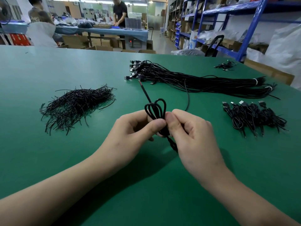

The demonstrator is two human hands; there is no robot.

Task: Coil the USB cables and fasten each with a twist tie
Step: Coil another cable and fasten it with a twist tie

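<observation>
Above the green table (48,160), my left hand (130,128) and my right hand (190,131) together pinch a black USB cable (156,108) folded into several loops. The loops stick up above my thumbs. One stripped end of the cable points up and to the left, and its plug end hangs down between my hands. A loose pile of black twist ties (76,105) lies to the left. A long bundle of uncoiled cables (195,79) lies across the back. A heap of coiled cables (254,116) sits on the right.
A few more cables (226,65) lie at the table's far right corner. Beyond the far edge are cardboard boxes, another worktable with two people, and blue shelving on the right.
</observation>
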